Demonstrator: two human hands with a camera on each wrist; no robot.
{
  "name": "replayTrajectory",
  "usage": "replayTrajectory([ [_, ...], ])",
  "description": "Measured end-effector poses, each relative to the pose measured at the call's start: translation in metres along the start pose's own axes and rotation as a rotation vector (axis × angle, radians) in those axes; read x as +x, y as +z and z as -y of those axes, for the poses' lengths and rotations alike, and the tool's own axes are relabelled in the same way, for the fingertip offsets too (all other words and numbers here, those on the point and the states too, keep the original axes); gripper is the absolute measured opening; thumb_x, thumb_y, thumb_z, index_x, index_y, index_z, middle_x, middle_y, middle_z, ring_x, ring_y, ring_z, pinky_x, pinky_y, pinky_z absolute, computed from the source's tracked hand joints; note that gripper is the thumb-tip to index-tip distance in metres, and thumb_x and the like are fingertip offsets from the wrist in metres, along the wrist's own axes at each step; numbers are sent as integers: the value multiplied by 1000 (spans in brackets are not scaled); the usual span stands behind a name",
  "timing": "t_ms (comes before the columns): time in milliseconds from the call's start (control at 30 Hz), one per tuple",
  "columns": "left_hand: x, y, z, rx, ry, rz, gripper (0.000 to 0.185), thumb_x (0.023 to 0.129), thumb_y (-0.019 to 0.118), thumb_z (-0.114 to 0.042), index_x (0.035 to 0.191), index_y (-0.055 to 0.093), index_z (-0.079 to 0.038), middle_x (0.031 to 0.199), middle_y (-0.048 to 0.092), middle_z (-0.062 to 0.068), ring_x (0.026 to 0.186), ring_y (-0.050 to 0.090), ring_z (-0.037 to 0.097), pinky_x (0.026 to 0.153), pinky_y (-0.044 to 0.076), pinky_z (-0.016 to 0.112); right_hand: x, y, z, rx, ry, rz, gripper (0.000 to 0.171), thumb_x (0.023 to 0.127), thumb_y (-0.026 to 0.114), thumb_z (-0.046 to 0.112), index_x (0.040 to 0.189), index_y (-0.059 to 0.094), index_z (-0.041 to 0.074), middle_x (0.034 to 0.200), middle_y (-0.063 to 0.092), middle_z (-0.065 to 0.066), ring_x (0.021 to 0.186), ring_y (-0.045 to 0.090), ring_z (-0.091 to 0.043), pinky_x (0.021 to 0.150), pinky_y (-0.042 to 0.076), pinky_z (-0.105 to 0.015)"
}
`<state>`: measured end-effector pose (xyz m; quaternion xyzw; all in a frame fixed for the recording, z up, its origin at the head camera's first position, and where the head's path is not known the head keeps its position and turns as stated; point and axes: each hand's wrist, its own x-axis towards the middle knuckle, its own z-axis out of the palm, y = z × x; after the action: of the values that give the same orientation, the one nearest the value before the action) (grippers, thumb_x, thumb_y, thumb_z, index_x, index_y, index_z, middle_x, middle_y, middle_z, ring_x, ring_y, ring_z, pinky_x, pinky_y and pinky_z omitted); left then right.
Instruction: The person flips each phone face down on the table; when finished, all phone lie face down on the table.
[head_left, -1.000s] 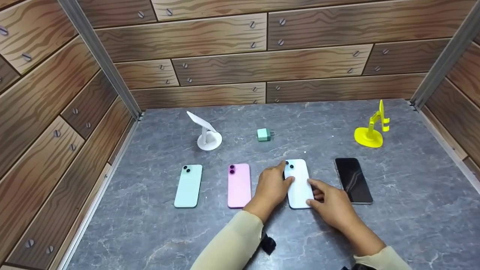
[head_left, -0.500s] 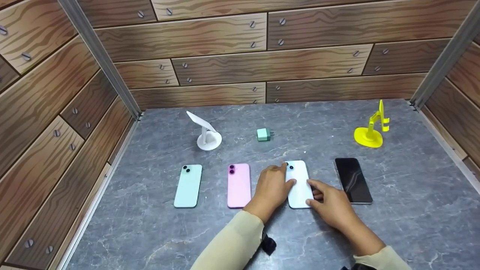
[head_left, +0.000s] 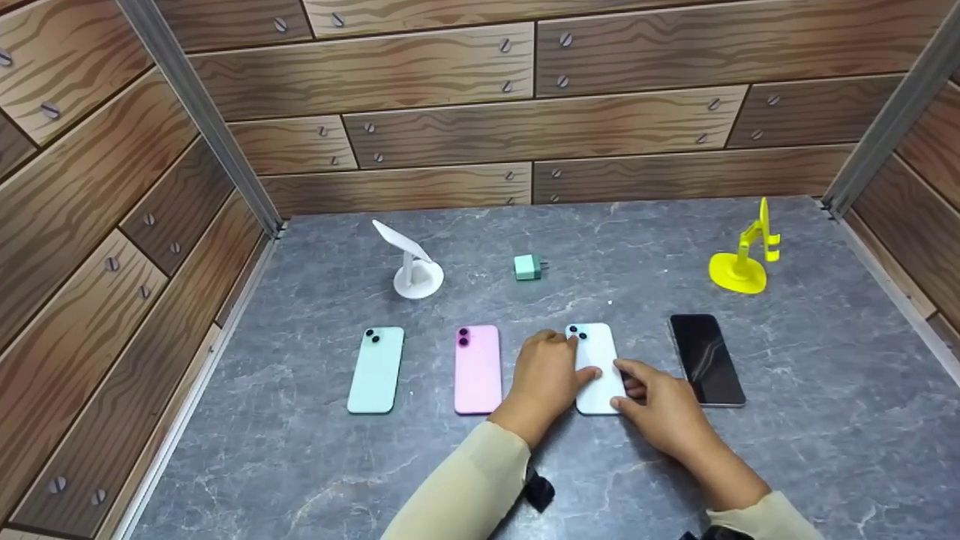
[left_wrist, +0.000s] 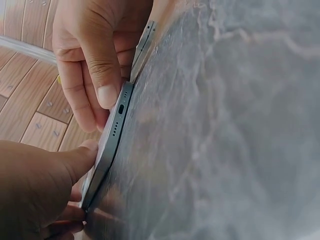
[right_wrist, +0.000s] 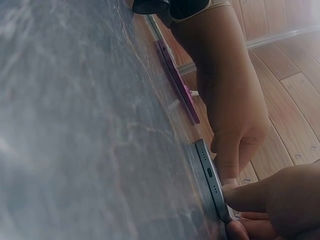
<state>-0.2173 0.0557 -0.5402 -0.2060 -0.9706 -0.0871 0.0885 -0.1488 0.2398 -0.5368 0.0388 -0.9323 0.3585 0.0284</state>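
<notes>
In the head view a white smartphone (head_left: 602, 360) lies back up on the grey tabletop, its camera end pointing away from me. My left hand (head_left: 544, 375) holds its left side, the thumb laid across the back and a fingertip close to the camera lenses. On the opposite side my right hand (head_left: 667, 409) pinches the right edge between thumb and forefinger, the other fingers curled under. The left wrist view shows the phone's charging-port end (left_wrist: 120, 112), low over the tabletop, between both hands. That same end (right_wrist: 210, 172) appears in the right wrist view.
Left of my hands lie a pink phone (head_left: 478, 371) and a mint-green phone (head_left: 376, 371). A black phone (head_left: 709, 360) lies screen up on the right. Behind them stand a white phone stand (head_left: 418, 279), a green charger plug (head_left: 527, 268) and a yellow phone stand (head_left: 739, 272).
The white phone's far end has shifted slightly toward me. My left hand has moved back a little, its thumb reaching farther over the phone's back. My right hand has stayed put.
</notes>
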Motion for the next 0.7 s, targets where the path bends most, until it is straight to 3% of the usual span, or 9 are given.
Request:
replayTrajectory([
  [167, 0, 0, -1, 23, 2, 2, 58, 97, 74, -64, 125, 81, -13, 116, 83, 2, 120, 73, 18, 107, 57, 34, 0, 0, 0, -6, -7, -9, 53, 92, 85, 7, 142, 69, -1, 111, 82, -16, 100, 80, -28, 90, 65, -48],
  [433, 1, -1, 0, -6, -5, 43, 59, 99, 72, -63, 130, 79, -13, 123, 81, 2, 126, 72, 19, 111, 56, 36, -1, -3, 1, -12, -8, 26, 56, 95, 84, 11, 146, 65, -2, 116, 81, -18, 105, 80, -31, 94, 64, -51],
  [700, 1, 0, 2, -17, -19, 79, 61, 100, 69, -65, 132, 78, -13, 127, 80, 3, 127, 71, 21, 112, 56, 38, -3, -35, -12, -26, -18, 6, 59, 98, 82, 16, 149, 60, -3, 123, 77, -29, 108, 78, -43, 94, 62, -61],
])
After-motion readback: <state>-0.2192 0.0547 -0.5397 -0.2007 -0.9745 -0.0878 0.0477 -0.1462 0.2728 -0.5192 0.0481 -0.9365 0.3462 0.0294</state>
